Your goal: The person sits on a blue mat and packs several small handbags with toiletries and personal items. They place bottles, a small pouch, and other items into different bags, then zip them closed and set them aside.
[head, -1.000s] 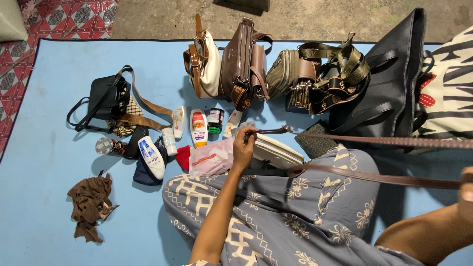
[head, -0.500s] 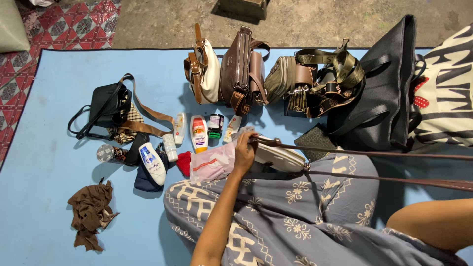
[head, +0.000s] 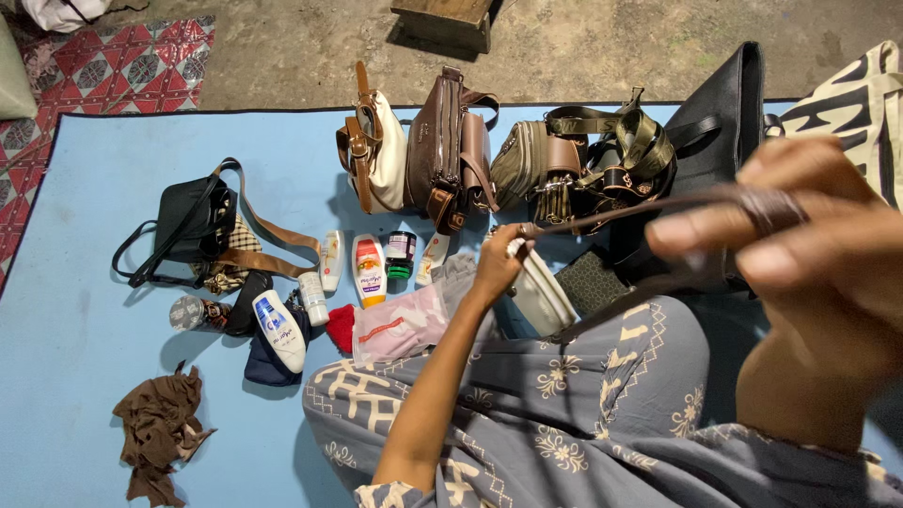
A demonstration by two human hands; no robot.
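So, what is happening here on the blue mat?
A person sits on the blue mat in a patterned grey skirt. The left hand grips a small white bag at the end where its brown strap joins it. The right hand, raised close to the camera, pinches the far end of that strap. A row of handbags lies beyond, with lotion bottles and a pink pouch to the left.

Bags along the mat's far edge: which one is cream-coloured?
The cream bag at the row's left end, with tan leather straps. Its neighbours are a brown bag, an olive one and a black tote.
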